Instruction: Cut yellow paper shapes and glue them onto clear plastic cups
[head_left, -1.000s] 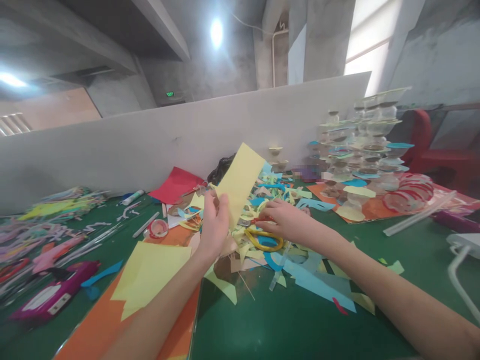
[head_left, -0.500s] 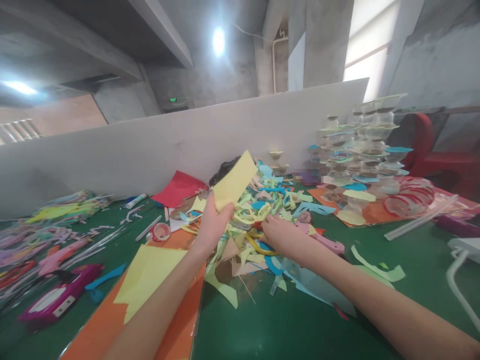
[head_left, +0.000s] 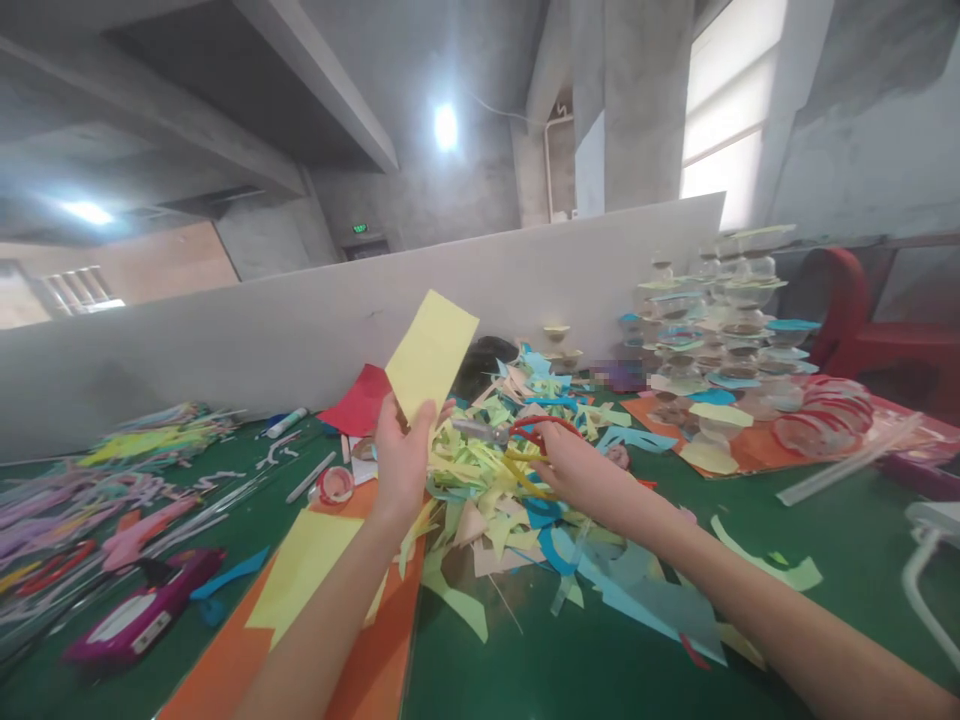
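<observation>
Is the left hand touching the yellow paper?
Touching: the head view shows the left hand gripping the lower end of the yellow paper, with the thumb pressed on its face.

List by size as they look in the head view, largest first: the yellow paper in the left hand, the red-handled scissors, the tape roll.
1. Yellow paper
2. Red-handled scissors
3. Tape roll

Paper over scissors is unsure: the paper sits nearer the camera.

The left hand [head_left: 401, 465] has shifted left of the paper scraps [head_left: 480, 500], raising the strip of yellow paper [head_left: 431, 355] upright above its grip, while the right hand [head_left: 577, 465] has moved up to the red-handled scissors [head_left: 480, 430], their blades now pointing toward the left hand.
</observation>
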